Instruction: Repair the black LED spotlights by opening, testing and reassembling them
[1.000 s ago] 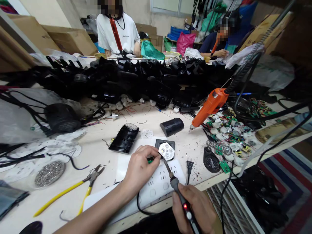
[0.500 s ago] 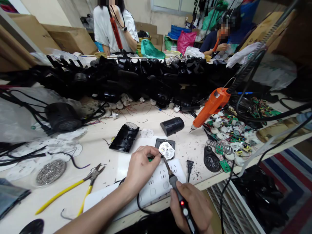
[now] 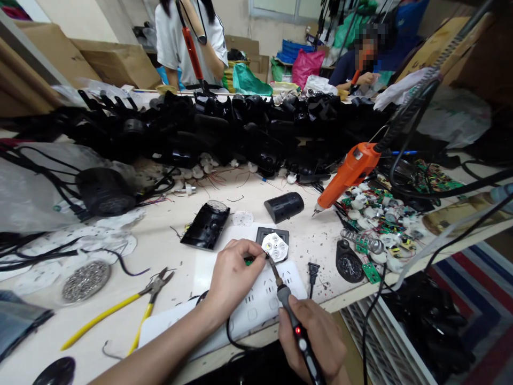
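My right hand (image 3: 315, 337) is closed round the grey handle of a soldering iron (image 3: 294, 315) with a red light on it. The iron's tip touches or nearly touches the near left edge of a white LED board (image 3: 274, 247) with several round lenses. That board rests on a black square frame (image 3: 285, 235). With thumb and forefinger pinched, my left hand (image 3: 236, 267) is at the same edge of the board. What it pinches is too small and covered to name; a bit of green shows under the fingers. Beneath both hands lies a white power strip (image 3: 256, 299).
Yellow-handled cutters (image 3: 116, 315) and a dish of small metal parts (image 3: 86, 280) lie at left. Black housings (image 3: 205, 224) sit behind my hands. An orange electric screwdriver (image 3: 348, 174) hangs at right above circuit boards (image 3: 385, 214). Two people work across the bench.
Both hands stay almost in place, with the soldering iron still at the board's edge. The view has shifted very slightly. Across the bench, the person in white has moved a little.
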{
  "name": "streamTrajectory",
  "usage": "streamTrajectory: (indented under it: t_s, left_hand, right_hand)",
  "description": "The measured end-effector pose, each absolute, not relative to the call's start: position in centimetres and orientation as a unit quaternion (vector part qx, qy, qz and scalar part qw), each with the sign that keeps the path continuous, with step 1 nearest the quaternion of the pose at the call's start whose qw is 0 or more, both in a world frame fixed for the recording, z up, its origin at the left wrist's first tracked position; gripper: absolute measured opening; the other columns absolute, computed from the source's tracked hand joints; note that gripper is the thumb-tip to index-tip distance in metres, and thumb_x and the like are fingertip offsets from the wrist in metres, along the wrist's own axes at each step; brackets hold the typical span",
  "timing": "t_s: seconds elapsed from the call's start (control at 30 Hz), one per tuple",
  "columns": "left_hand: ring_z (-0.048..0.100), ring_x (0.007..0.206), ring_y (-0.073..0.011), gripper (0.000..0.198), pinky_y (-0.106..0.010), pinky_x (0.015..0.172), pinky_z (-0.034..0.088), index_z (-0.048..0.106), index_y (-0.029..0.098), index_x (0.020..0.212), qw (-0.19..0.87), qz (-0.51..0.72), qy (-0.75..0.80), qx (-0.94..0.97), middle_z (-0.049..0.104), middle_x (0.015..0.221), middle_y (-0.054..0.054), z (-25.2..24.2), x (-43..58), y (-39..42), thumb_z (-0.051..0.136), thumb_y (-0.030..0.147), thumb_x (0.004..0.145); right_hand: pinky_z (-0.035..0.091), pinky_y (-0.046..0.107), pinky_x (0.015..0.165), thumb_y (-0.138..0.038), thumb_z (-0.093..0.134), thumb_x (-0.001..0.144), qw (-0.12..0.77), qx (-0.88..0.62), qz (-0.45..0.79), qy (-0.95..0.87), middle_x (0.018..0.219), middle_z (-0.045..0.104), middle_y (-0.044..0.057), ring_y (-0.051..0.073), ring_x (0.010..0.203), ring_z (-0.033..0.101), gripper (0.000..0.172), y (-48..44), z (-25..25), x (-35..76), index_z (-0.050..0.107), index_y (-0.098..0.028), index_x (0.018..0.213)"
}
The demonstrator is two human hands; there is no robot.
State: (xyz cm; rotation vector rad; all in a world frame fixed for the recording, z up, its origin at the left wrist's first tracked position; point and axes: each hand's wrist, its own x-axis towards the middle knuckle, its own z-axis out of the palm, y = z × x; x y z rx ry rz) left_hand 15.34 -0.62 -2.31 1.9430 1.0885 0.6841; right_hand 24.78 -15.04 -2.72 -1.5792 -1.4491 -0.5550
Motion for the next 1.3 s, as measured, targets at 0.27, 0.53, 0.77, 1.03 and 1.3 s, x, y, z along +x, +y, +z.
streamTrajectory:
  t_s: [0.27, 0.53, 0.77, 1.03, 1.3]
  left_hand:
    - [0.066, 0.081, -0.0209, 0.014, -0.037, 0.078, 0.05, 0.061, 0.023, 0.061, 0.414, 0.252, 0.432, 0.761, 0.073, 0.079, 0.0, -2.3, 15.3, -0.6, 0.059, 0.014, 0.072]
    - [0.064, 0.084, -0.0214, 0.013, -0.038, 0.08, 0.048, 0.061, 0.023, 0.062, 0.43, 0.249, 0.43, 0.754, 0.073, 0.082, 0.0, -2.5, 15.2, -0.6, 0.059, 0.015, 0.071]
    - [0.063, 0.084, -0.0217, 0.013, -0.038, 0.081, 0.047, 0.062, 0.023, 0.062, 0.439, 0.241, 0.432, 0.75, 0.072, 0.081, -0.001, -2.2, 15.2, -0.6, 0.057, 0.015, 0.071]
    - [0.062, 0.085, -0.0211, 0.012, -0.037, 0.082, 0.045, 0.06, 0.022, 0.061, 0.444, 0.235, 0.43, 0.75, 0.072, 0.08, -0.001, -2.2, 15.3, -0.6, 0.056, 0.016, 0.071]
    - [0.062, 0.085, -0.0209, 0.012, -0.037, 0.082, 0.045, 0.061, 0.022, 0.061, 0.441, 0.234, 0.433, 0.75, 0.072, 0.081, -0.001, -2.3, 15.2, -0.6, 0.057, 0.018, 0.071]
  right_hand:
    - [0.055, 0.024, 0.05, -0.011, 0.065, 0.084, 0.441, -0.64, -0.224, -0.588, 0.06, 0.069, 0.005, 0.016, 0.052, 0.067, 0.01, -15.2, -2.6, 24.8, 0.064, -0.01, 0.094]
    - [0.054, 0.024, 0.048, -0.011, 0.063, 0.085, 0.45, -0.638, -0.213, -0.588, 0.059, 0.069, 0.006, 0.015, 0.051, 0.065, 0.01, -15.1, -2.6, 24.8, 0.063, -0.01, 0.095]
    - [0.055, 0.025, 0.052, -0.011, 0.064, 0.084, 0.441, -0.64, -0.228, -0.586, 0.061, 0.07, 0.006, 0.016, 0.052, 0.067, 0.01, -15.2, -2.8, 24.7, 0.064, -0.009, 0.094]
    - [0.055, 0.024, 0.055, -0.014, 0.063, 0.086, 0.482, -0.674, -0.185, -0.528, 0.067, 0.069, 0.007, 0.016, 0.056, 0.066, 0.009, -15.4, -3.6, 24.4, 0.064, -0.012, 0.095]
    - [0.055, 0.024, 0.052, -0.015, 0.062, 0.086, 0.473, -0.662, -0.218, -0.539, 0.065, 0.07, 0.004, 0.016, 0.054, 0.066, 0.014, -15.2, -3.8, 24.4, 0.064, -0.015, 0.1]
